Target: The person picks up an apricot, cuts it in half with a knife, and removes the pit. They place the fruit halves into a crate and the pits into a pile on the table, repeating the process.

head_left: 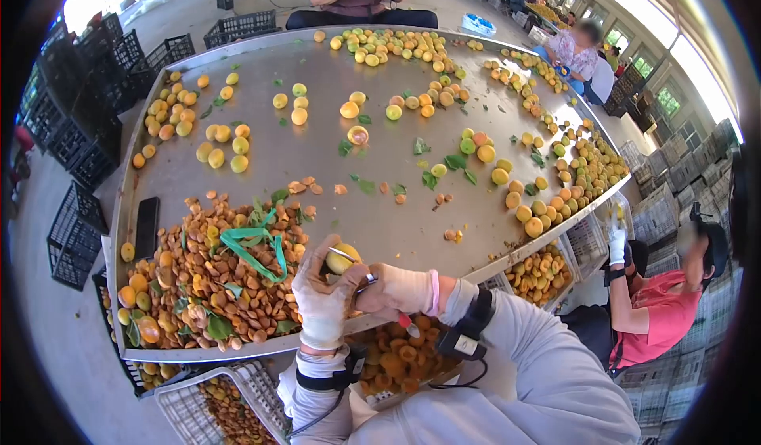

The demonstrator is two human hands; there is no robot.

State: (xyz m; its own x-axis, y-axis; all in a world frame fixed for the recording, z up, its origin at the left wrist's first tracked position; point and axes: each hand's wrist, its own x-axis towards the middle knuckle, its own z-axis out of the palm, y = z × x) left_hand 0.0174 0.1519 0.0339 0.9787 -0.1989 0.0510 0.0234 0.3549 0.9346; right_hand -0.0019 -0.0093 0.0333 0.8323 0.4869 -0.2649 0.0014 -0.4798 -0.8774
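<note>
My left hand (321, 294), in a dirt-stained white glove, closes around a yellow apricot (344, 259) over the near edge of the metal table. In my right hand (400, 288), also gloved, is a small knife (408, 324) whose red handle end sticks out below the fist. Its thin metal blade reaches to the apricot and lies against the fruit. Left of my hands spreads a heap of brown apricot pits (238, 302), with a green ribbon (255, 247) on top. Below my wrists a crate of halved apricots (396, 358) is partly hidden by my arms.
Whole apricots lie in groups across the metal table (269, 128), with loose leaves. A black phone (147, 228) rests at its left edge. Crates stand around, including a white crate of pits (178, 401). Other people sit at the far side and right, one in a red shirt (658, 318).
</note>
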